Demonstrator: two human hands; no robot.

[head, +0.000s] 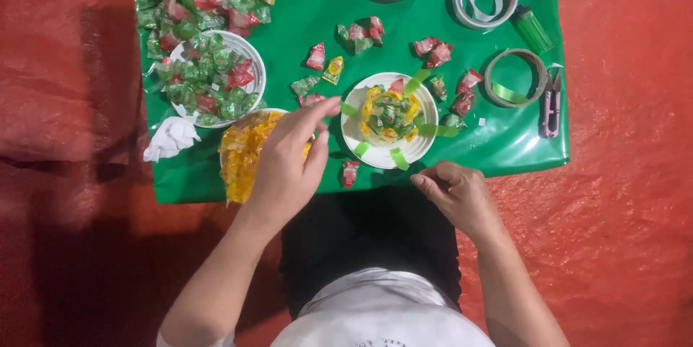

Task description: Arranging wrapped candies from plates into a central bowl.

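Our left hand [289, 163] stretches open-fingered toward the plate [361, 141] of candies, while our right hand [455, 192] rests loosely curled, empty, near its edge.

From where I watch, this looks like a home craft spot set up on the floor rather than a shop or workshop. A red mat [621, 195] with a coarse, shiny weave covers the ground, and a glossy green sheet [303, 8] is spread over it as the work surface. The person sits at its edge, knees tucked under. On the sheet lie white paper plates [426, 146], heaps of wrapped candies [195, 1] in red, green and yellow, rolls of ribbon tape [515, 77], a green lighter [532, 29] and small pink snips [551, 105]. I see handicraft supplies, no machinery or counters.
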